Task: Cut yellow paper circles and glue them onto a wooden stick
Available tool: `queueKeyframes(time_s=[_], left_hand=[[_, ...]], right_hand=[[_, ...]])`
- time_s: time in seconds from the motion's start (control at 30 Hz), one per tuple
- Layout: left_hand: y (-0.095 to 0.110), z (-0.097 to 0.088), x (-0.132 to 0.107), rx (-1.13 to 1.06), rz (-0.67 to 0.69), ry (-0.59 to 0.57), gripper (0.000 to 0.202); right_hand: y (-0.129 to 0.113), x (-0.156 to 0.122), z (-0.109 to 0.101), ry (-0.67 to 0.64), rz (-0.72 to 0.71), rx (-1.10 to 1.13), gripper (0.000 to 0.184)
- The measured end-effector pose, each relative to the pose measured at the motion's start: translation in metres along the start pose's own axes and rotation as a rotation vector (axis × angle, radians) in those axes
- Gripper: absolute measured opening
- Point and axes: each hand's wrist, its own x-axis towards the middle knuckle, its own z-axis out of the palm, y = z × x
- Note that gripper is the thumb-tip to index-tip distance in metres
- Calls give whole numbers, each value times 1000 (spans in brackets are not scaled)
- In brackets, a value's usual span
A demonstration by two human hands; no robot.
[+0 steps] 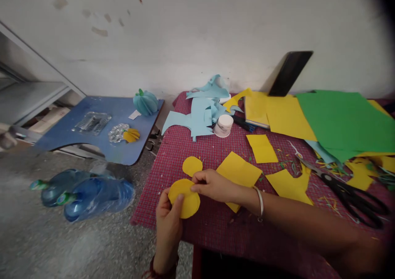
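My left hand (170, 213) grips a yellow paper circle (189, 205) from its lower left, thumb laid across the face. Its edge looks layered, as if several circles are stacked; how many I cannot tell. At the right rim of that circle, my right hand (212, 184) pinches the edge between thumb and fingers. Just beyond, another yellow circle (191, 165) lies on the checked red tablecloth (173, 147). Under my right wrist is a yellow paper sheet (239, 168), partly covered by the arm.
Black-handled scissors (342, 190) lie at the right among paper scraps. Green sheets (348, 122), blue offcuts (202, 114), a white cup (224, 126) and a leaning dark tablet (290, 73) stand farther back. Left, a blue table (92, 106) holds a blue paper pumpkin (146, 103); large bottles (89, 196) lie on the floor.
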Motion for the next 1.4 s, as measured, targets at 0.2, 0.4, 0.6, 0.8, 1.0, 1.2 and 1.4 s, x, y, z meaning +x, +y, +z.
queueKeyframes(time_s=[0.2,0.4,0.6,0.8,1.0,1.2,1.4], left_hand=[[-2,-3,1,-19,-40,-39,34],[0,-14,5,-61,-34,70,29],[12,-27,8,-116,15,257,38],[9,-23,4,-131,-20,229,33],[8,-12,-2,-83,-44,155,31],[4,-1,-8,-83,-30,67,35],[-2,2,-11,-145,-29,81,44]], right_hand=[[3,6,5,44,49,32,20],[10,16,-11,69,-31,-5,29],[11,41,-47,162,-12,-461,30],[5,40,-49,142,-12,-589,14],[-16,9,-24,60,-116,-337,20],[-5,3,4,-153,50,86,16],[-1,0,4,-78,60,240,14]])
